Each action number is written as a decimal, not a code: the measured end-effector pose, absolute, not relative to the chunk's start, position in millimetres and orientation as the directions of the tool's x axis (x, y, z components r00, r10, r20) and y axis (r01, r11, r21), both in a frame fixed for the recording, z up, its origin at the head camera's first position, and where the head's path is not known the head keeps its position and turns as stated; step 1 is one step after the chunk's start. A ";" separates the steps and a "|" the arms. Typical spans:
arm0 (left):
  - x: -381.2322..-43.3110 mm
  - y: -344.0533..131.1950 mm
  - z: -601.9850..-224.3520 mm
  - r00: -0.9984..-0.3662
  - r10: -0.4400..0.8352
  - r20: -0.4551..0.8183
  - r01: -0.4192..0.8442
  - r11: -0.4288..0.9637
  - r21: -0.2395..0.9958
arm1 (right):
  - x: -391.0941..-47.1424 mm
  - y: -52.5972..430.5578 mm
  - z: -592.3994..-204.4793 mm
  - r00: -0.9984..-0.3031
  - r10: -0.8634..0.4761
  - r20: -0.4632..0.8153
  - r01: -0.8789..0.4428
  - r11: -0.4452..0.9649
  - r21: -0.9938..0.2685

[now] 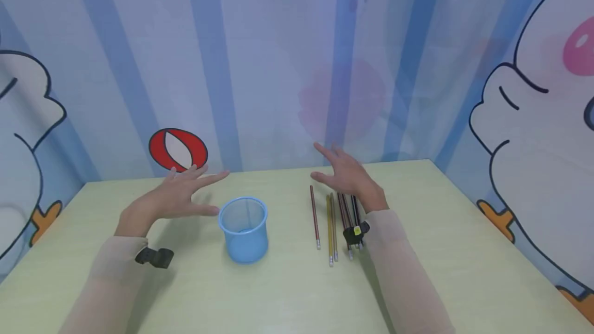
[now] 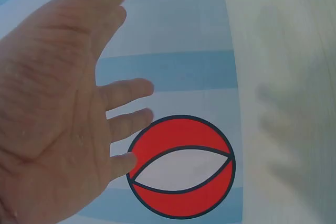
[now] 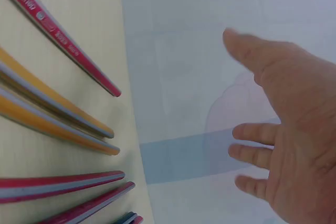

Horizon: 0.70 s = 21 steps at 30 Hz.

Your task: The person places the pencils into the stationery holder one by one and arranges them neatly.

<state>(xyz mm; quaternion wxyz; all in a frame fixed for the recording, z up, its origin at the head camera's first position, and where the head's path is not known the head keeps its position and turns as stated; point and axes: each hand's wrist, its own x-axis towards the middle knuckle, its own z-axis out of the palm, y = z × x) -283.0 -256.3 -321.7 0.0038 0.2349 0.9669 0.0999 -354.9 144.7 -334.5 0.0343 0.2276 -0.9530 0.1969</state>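
Observation:
My left hand (image 1: 178, 195) hovers over the table's left side, fingers spread and holding nothing. Its thumb tip overlaps the rim of a light blue cup (image 1: 247, 246) in the head view. My right hand (image 1: 348, 173) is raised above the far ends of several pencils, with its fingers extended and nothing in its grasp. A red pencil (image 1: 315, 218) lies apart on the left of them, beside two yellow pencils (image 1: 330, 231). Darker red pencils (image 3: 68, 182) and a dark blue one lie under the right wrist, partly hidden by its strap in the head view.
The pale wooden table (image 1: 287, 293) ends at a blue striped backdrop (image 1: 278, 66). A red and white ball (image 1: 178, 149) is printed on that backdrop behind my left hand. Black camera mounts (image 1: 155, 257) sit on both wrists.

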 end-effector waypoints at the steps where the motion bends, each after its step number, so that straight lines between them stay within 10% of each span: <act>1: -282.0 -256.7 -321.0 -0.886 0.464 0.028 0.458 0.862 0.215 | -355.4 144.0 -335.2 -0.888 -0.432 0.161 -0.459 0.805 -0.375; 21: -272.8 -245.2 -301.4 -0.720 0.689 -0.081 0.537 0.627 0.564 | -360.5 133.2 -355.4 -0.816 -0.570 -0.090 -0.473 0.750 -0.463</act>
